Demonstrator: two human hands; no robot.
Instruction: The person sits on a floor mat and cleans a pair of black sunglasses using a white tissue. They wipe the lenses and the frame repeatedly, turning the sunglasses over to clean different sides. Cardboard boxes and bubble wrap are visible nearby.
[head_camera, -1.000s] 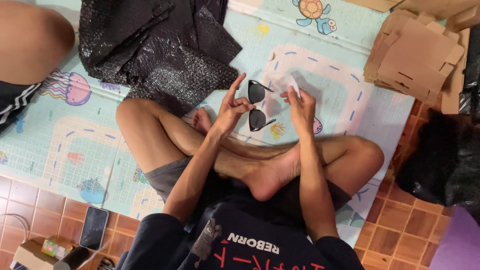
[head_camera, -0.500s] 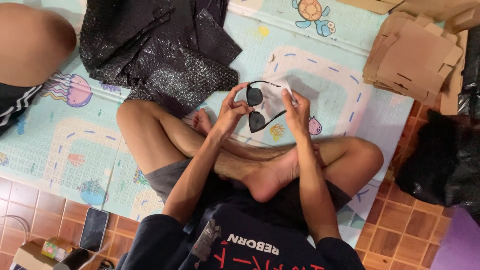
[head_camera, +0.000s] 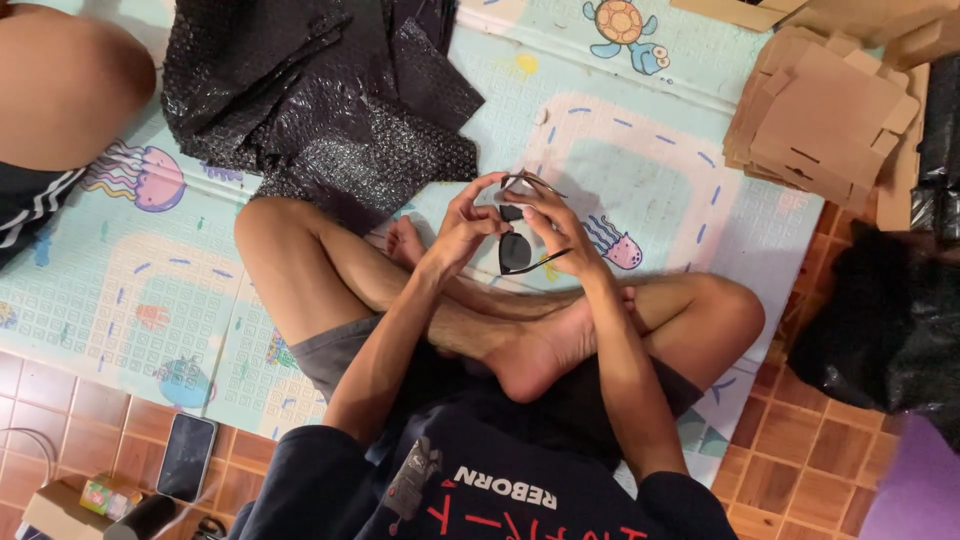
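The upper lens of the sunglasses (head_camera: 517, 243) is mostly hidden behind the fingers; only the lower dark lens and one thin temple show clearly. The left hand (head_camera: 463, 228) curls its fingers around the frame from the left side. The right hand (head_camera: 560, 232) pinches the frame from the right, fingers bent. Both forearms rise from crossed bare legs. The sunglasses sit between the hands, above a patterned foam mat (head_camera: 650, 190). Black bubble wrap (head_camera: 320, 100) lies crumpled beyond; flat cardboard pieces (head_camera: 820, 120) are stacked to the right.

Black-lensed sunglasses (head_camera: 517, 245) are seen above a pale blue play mat (head_camera: 130, 290) printed with sea creatures; beside it, black bubble wrap (head_camera: 320, 90) and brown cardboard (head_camera: 830, 120).
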